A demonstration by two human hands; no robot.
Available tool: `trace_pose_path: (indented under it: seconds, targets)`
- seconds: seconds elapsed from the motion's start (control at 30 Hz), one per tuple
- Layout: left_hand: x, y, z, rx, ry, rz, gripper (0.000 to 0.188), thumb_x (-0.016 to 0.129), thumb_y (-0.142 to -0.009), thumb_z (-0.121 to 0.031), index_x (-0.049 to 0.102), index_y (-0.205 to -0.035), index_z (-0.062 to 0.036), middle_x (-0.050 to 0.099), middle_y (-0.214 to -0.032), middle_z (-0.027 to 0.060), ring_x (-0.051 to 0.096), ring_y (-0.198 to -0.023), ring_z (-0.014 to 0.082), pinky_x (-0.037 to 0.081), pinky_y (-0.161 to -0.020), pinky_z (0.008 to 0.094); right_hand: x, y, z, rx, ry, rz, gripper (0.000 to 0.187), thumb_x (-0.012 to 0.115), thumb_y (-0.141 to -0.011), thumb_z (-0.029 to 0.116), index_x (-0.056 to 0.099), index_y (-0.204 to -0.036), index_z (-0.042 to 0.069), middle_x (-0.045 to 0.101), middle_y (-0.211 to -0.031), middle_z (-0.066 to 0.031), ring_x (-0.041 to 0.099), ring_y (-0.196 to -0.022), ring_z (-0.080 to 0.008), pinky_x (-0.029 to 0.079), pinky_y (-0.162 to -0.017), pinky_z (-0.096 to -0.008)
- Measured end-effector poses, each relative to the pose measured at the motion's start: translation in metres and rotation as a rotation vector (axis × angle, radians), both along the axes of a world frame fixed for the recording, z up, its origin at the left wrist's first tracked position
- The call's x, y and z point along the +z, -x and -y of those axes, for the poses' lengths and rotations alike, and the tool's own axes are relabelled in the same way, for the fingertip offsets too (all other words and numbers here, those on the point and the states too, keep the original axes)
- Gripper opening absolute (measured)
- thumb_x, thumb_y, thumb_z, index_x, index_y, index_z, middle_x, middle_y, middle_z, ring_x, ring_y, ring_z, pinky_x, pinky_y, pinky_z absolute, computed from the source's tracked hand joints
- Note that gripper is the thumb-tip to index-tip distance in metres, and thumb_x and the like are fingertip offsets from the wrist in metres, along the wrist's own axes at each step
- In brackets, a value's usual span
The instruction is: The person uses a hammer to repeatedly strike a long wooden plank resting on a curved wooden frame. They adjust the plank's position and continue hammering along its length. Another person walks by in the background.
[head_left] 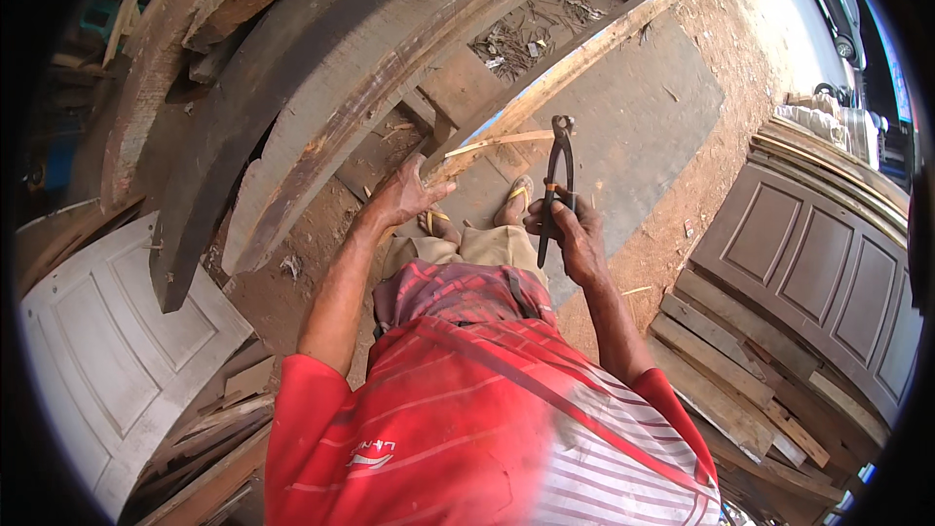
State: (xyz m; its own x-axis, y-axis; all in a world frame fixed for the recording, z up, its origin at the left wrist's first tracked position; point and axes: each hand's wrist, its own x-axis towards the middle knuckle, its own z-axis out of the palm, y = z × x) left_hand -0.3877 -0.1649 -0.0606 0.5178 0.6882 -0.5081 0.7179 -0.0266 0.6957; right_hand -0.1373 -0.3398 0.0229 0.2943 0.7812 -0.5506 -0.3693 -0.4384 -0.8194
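My left hand (pixel 401 198) is closed around the near end of a long wooden plank (pixel 557 73), which runs away to the upper right and has blue marks along its edge. In my right hand (pixel 579 240) is a pair of pincers (pixel 562 127) with dark handles, held upright with the jaws pointing away from me. A thin, pale strip of wood (pixel 502 139) sticks out from the plank's near end toward the pincers' jaws. Whether the jaws touch it, I cannot tell.
Large, thick beams (pixel 321 136) lie at the upper left. A white panelled door (pixel 122 341) leans at the left, a brown one (pixel 818 253) at the right above stacked boards (pixel 721 370). A flat grey sheet (pixel 633 127) covers the ground ahead. A vehicle (pixel 833 0) stands far right.
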Motion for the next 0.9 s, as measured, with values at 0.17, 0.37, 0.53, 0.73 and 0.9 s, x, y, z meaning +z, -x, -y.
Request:
trace_pose_path:
  seconds: [0.17, 0.37, 0.53, 0.73, 0.9]
  targets:
    - [0.032, -0.008, 0.003, -0.036, -0.012, -0.068, 0.086, 0.078, -0.083, -0.054, 0.048, -0.138, 0.0054, 0.062, -0.126, 0.0360, 0.062, -0.120, 0.0465, 0.051, -0.099, 0.0508, 0.018, -0.018, -0.002, 0.306, 0.130, 0.182, 0.043, 0.046, -0.104, 0.009, 0.048, -0.144, -0.008, 0.070, -0.119, -0.0174, 0.070, -0.112, -0.0249, 0.056, -0.098, -0.0376]
    - [0.032, -0.013, 0.016, -0.033, -0.101, -0.110, 0.068, 0.080, -0.084, -0.046, 0.048, -0.121, 0.0016, 0.069, -0.103, 0.0339, 0.068, -0.100, 0.0516, 0.055, -0.085, 0.0569, 0.020, 0.003, 0.006, 0.431, 0.195, 0.107, 0.045, 0.046, -0.100, 0.008, 0.049, -0.144, -0.006, 0.070, -0.121, -0.0181, 0.071, -0.109, -0.0254, 0.056, -0.098, -0.0383]
    - [0.028, -0.013, 0.018, -0.041, -0.156, -0.100, 0.065, 0.081, -0.085, -0.040, 0.046, -0.119, 0.0024, 0.069, -0.100, 0.0359, 0.068, -0.100, 0.0519, 0.055, -0.083, 0.0576, 0.011, -0.006, 0.007, 0.577, 0.243, 0.148, 0.048, 0.047, -0.101, 0.010, 0.048, -0.146, -0.006, 0.070, -0.118, -0.0200, 0.070, -0.111, -0.0260, 0.057, -0.097, -0.0385]
    - [0.015, -0.012, 0.023, -0.018, -0.217, -0.063, 0.064, 0.081, -0.084, -0.042, 0.046, -0.117, -0.0003, 0.070, -0.096, 0.0331, 0.069, -0.091, 0.0534, 0.056, -0.079, 0.0573, 0.024, -0.006, -0.008, 0.610, 0.268, 0.165, 0.044, 0.049, -0.099, 0.014, 0.055, -0.137, -0.006, 0.070, -0.116, -0.0183, 0.071, -0.108, -0.0259, 0.057, -0.095, -0.0391]
    - [0.009, -0.011, 0.028, -0.011, -0.289, -0.035, 0.062, 0.080, -0.085, -0.042, 0.046, -0.116, -0.0006, 0.070, -0.096, 0.0338, 0.069, -0.093, 0.0527, 0.056, -0.079, 0.0575, 0.026, -0.026, -0.012, 0.554, 0.290, -0.042, 0.046, 0.048, -0.102, 0.015, 0.049, -0.143, -0.006, 0.068, -0.124, -0.0197, 0.070, -0.110, -0.0286, 0.057, -0.097, -0.0421]
